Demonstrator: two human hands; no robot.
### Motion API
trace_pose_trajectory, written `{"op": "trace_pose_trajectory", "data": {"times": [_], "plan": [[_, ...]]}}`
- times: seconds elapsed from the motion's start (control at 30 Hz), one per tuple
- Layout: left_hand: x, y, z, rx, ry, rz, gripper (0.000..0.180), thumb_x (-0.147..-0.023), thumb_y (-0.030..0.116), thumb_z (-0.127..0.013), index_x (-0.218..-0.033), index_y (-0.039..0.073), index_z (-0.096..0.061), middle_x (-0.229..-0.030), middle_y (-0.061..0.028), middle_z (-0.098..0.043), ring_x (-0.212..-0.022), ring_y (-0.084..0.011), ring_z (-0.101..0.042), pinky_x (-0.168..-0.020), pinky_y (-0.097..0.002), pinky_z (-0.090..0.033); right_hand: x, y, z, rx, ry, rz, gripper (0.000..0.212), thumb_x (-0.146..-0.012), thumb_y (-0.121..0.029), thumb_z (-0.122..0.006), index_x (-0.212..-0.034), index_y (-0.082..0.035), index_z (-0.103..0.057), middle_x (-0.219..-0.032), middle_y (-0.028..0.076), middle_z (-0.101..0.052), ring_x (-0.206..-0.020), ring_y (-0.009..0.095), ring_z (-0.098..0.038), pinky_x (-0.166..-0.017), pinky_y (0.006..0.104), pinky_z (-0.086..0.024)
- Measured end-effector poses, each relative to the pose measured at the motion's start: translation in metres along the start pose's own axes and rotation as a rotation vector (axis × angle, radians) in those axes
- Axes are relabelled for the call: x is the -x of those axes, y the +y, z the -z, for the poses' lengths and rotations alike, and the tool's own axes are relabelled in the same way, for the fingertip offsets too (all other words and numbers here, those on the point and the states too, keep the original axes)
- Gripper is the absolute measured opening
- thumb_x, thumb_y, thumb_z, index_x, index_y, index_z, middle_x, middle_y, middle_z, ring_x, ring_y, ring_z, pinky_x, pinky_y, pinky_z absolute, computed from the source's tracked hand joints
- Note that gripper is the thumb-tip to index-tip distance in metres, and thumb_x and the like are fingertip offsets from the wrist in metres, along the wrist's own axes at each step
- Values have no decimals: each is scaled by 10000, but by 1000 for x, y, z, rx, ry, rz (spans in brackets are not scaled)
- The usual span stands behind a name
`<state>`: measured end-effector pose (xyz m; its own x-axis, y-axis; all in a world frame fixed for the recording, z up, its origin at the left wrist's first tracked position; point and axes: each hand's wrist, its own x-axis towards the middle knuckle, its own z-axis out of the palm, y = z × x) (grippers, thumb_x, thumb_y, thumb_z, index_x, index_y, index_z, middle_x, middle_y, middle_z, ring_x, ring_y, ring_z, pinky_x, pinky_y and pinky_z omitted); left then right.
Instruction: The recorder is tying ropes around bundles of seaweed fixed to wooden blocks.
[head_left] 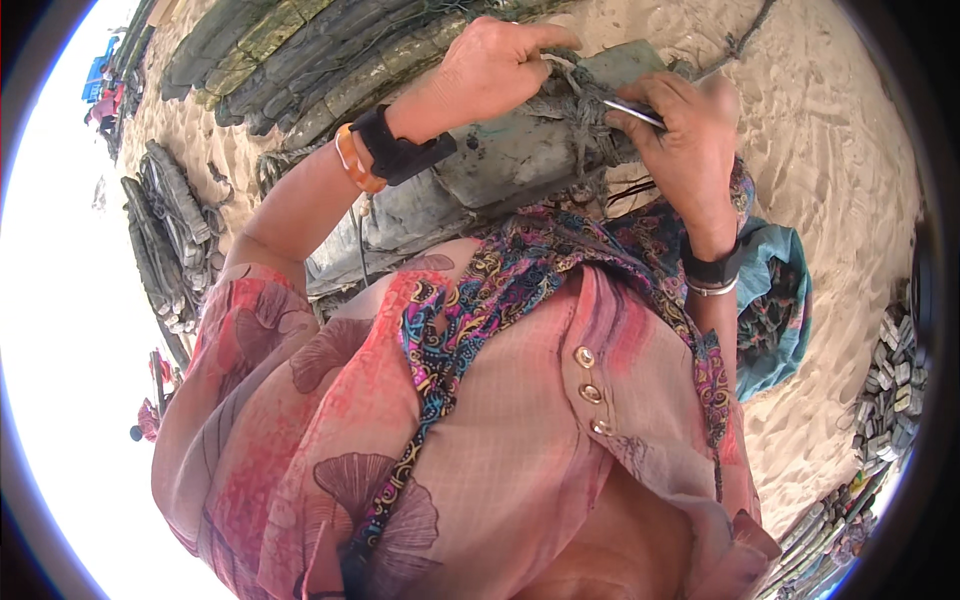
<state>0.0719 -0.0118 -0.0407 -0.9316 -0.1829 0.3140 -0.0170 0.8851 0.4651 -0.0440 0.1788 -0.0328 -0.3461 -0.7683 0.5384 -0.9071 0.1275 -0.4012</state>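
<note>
At the top middle, my left hand (490, 75) pinches a strand of the frayed grey-green rope (582, 115), its index finger stretched along it. The rope is knotted round the end of a long, weathered grey float or log (500, 165) that lies across in front of me. My right hand (685, 135), right of the knot, is closed on a slim, pointed metal blade (637, 112), like a small knife. Its tip points left, against or just over the rope. The blade's rear end is hidden in the fingers.
More long grey floats (330, 60) lie bundled at the far left. Another stack (170, 230) stands on the sand (840, 200). A teal bag (795, 345) with dark netting is beside my right forearm. Small blocks (895, 370) are heaped at the right; people (105, 112) are at the far left.
</note>
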Motion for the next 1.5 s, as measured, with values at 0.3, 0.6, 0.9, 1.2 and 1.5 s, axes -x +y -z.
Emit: {"op": "trace_pose_trajectory", "data": {"times": [0.3, 0.6, 0.9, 1.2, 1.5], "plan": [[-1, 8, 7, -456, 81, -684, 298, -648, 64, -613, -928, 149, -669, -885, 13, -588, -792, -174, -598, -573, -311, -484, 4, 2, -1, -35, 8, -38, 184, -658, -157, -735, -795, -73, -646, -766, 57, -602, -684, 267, -596, -574, 345, -455], [4, -12, 5, -320, 157, -148, 300, -761, 20, -554, -1001, 172, -654, -877, -53, -634, -727, -224, -613, -552, -356, -490, 6, 1, -3, -60, 47, -33, 192, -656, -152, -741, -804, -66, -654, -778, 48, -612, -686, 245, -604, -585, 330, -464], [-6, 18, 18, -506, 18, -648, 268, -644, 49, -612, -894, 144, -640, -862, 11, -569, -834, -159, -562, -726, -283, -432, 6, 3, -6, -87, 52, -50, 193, -647, -128, -744, -810, -69, -659, -792, 41, -623, -705, 231, -610, -601, 314, -465], [-12, -21, 38, -860, -62, -278, 190, -824, 124, -562, -908, -46, -557, -889, -200, -547, -739, -285, -546, -632, -387, -469, 9, 2, -3, -38, 44, -34, 185, -657, -136, -736, -815, -75, -661, -784, 50, -617, -711, 259, -603, -608, 330, -465], [-5, 32, 38, -537, -67, -517, 191, -776, 26, -573, -960, 74, -582, -744, -92, -536, -689, -226, -534, -752, -373, -367, 5, 7, -10, -33, 51, -1, 186, -674, -180, -738, -826, -97, -668, -774, 43, -622, -679, 246, -604, -585, 339, -468]]}}
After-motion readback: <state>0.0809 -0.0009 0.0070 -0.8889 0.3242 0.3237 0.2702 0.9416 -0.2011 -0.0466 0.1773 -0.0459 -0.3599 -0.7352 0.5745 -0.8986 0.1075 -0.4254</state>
